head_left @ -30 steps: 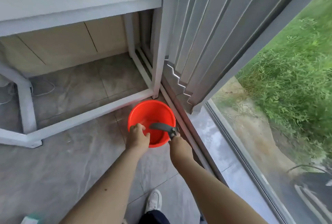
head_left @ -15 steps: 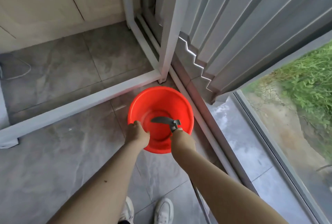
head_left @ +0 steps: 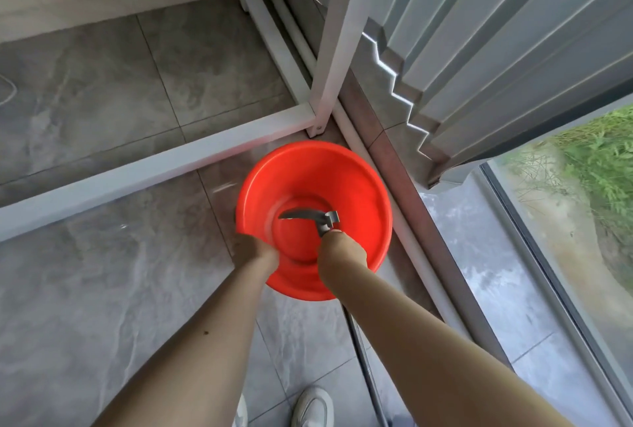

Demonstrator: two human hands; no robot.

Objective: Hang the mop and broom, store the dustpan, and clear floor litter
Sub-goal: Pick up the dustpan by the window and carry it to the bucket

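Note:
A red plastic basin [head_left: 342, 180] sits low over the grey tile floor, beside the corner foot of a white table frame. My left hand [head_left: 255, 250] is closed on the basin's near-left rim. My right hand [head_left: 342, 252] is closed on a grey curved hook piece [head_left: 308, 216] that reaches over the basin's middle. A thin grey pole [head_left: 368, 368] runs down from under my right forearm towards my feet. Whether the basin rests on the floor, I cannot tell. No dustpan or litter is in view.
The white table frame's floor bar [head_left: 137, 173] and upright leg [head_left: 337, 49] stand just behind the basin. A grey pleated folding screen [head_left: 496, 32] and a floor track lie to the right, then a glass pane [head_left: 513, 272] with grass outside. My white shoes [head_left: 313, 406] are below.
The view has tilted down and come closer, so the basin looks larger and the tabletop has left the frame. Both hands keep their hold.

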